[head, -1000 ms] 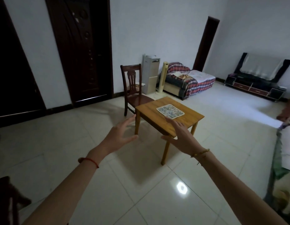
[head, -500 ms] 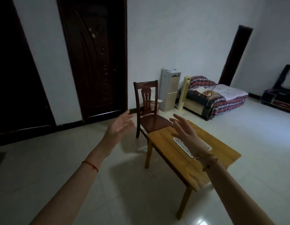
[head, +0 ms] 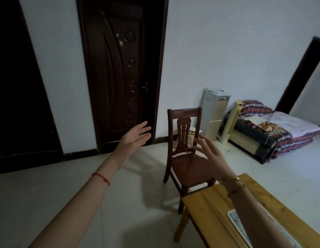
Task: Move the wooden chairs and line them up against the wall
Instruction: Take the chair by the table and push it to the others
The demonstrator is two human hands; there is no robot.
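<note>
A dark wooden chair (head: 184, 154) with a carved back stands on the tiled floor, a short way out from the white wall (head: 218, 51), its seat facing me. My left hand (head: 134, 137) reaches forward to the left of the chair's back, fingers spread, holding nothing. My right hand (head: 212, 152) is stretched out in front of the chair's seat and right side, fingers apart and empty. Neither hand touches the chair.
A light wooden table (head: 232, 213) with a patterned tray (head: 235, 216) stands at the lower right, touching the chair's front. A dark door (head: 120, 68) is behind on the left. A white appliance (head: 213, 113), a tower fan (head: 229, 126) and a low bed (head: 270, 133) line the wall.
I have moved closer to the chair and the view has turned left. Both hands have stretched further forward towards the chair's back, still empty.
</note>
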